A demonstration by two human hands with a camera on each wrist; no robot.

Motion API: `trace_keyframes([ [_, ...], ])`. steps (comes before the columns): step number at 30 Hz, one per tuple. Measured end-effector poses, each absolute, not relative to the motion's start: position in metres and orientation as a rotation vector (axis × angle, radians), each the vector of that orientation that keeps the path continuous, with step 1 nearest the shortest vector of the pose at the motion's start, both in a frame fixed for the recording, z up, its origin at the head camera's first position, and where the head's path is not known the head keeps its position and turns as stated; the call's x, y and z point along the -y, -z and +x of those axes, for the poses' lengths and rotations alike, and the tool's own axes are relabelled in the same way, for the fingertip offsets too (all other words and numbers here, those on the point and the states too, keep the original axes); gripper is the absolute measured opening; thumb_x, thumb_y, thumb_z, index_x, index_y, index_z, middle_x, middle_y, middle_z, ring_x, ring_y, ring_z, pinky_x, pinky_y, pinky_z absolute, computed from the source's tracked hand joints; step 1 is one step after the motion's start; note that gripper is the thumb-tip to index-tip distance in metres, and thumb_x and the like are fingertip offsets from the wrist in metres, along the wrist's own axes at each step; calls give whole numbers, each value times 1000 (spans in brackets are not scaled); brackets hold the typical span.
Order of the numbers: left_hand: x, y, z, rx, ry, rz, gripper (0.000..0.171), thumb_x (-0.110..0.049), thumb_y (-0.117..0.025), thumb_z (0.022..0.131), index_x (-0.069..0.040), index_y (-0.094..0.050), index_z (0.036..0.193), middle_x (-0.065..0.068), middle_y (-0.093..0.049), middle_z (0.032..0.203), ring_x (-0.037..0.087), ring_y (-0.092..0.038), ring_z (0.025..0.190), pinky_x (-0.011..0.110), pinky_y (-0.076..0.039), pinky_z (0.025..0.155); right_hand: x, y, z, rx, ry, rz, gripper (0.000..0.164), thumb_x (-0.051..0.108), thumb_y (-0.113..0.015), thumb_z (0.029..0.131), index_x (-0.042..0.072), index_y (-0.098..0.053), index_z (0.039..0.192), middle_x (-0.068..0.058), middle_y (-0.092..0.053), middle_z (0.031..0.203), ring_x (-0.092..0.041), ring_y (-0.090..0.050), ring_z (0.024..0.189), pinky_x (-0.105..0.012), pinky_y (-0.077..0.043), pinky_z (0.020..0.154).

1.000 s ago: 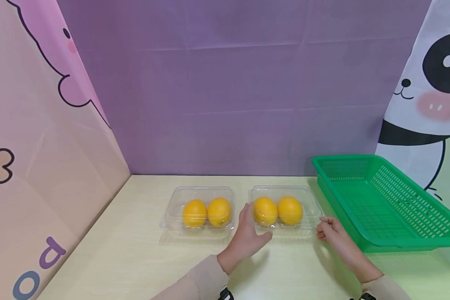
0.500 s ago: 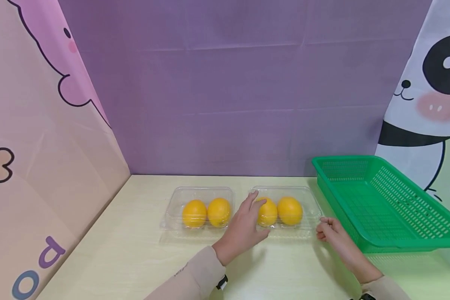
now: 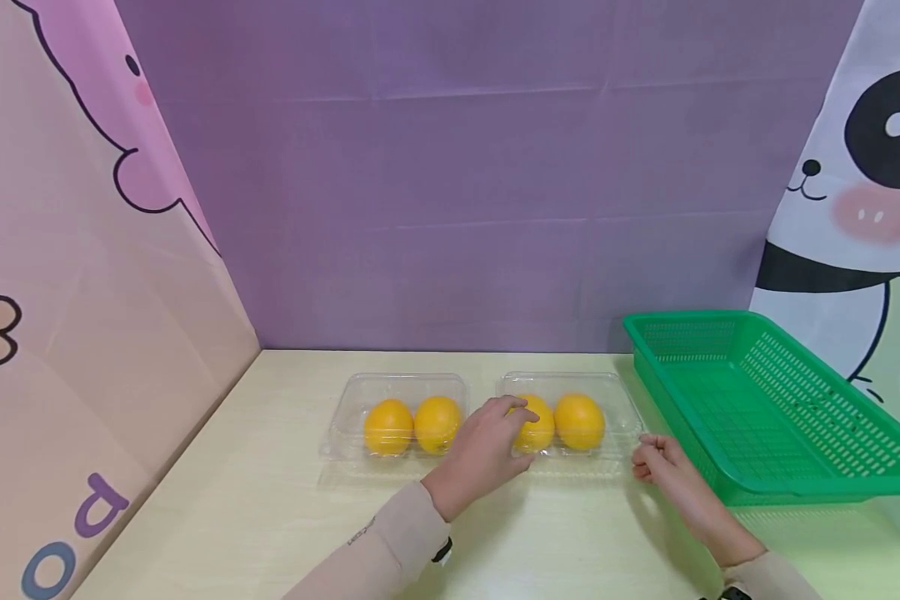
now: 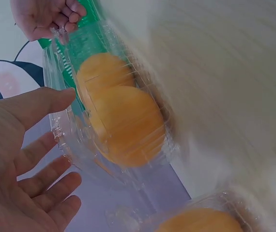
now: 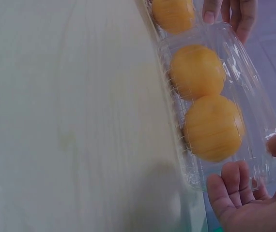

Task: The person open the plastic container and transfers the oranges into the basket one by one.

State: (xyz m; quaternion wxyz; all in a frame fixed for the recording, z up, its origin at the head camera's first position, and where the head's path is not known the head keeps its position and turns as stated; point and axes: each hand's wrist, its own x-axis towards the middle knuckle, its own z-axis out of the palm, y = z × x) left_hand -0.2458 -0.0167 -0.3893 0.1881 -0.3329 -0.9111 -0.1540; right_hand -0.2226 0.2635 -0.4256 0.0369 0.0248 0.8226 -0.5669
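A clear plastic clamshell box (image 3: 570, 383) with two oranges (image 3: 579, 422) inside lies on the table between my hands, its lid down. My left hand (image 3: 482, 454) is at its left end, thumb and fingers apart; in the left wrist view the thumb (image 4: 55, 100) and loosely bent fingers hold nothing. At the box's right front corner, my right hand (image 3: 667, 468) pinches the plastic edge with curled fingers (image 5: 231, 181). A second clear clamshell box (image 3: 408, 385), also with two oranges (image 3: 388, 427), stands left of the first, just beyond my left hand.
A green perforated basket (image 3: 678, 400) stands right of the boxes, close to my right hand. A purple cloth (image 3: 435, 167) backs the pale wooden table (image 3: 270, 500). Printed cartoon sheets (image 3: 75, 292) line the sides.
My left hand has shifted slightly left, and its raised fingers have bent and come down toward the box's left end. The right hand and both boxes stay in place.
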Motion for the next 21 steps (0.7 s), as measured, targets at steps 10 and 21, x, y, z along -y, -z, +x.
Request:
trace_keyframes([
  [10,18,387,-248,2574,456,-953,42,-25,-83,83,-8,-70,119,3,-66,117,18,-61,106,24,-50,92,-263,425,-220,-2533,1751,58,50,19,-39,106,-14,-21,140,-21,-46,120,-17,-53,95,-22,-49,82],
  [21,18,376,-252,2599,507,-912,40,-27,-82,84,-9,-71,118,3,-67,117,19,-61,107,26,-52,91,-262,425,-220,-2540,1743,103,53,14,-45,101,-13,-23,141,-19,-53,114,-16,-53,93,-20,-49,81],
])
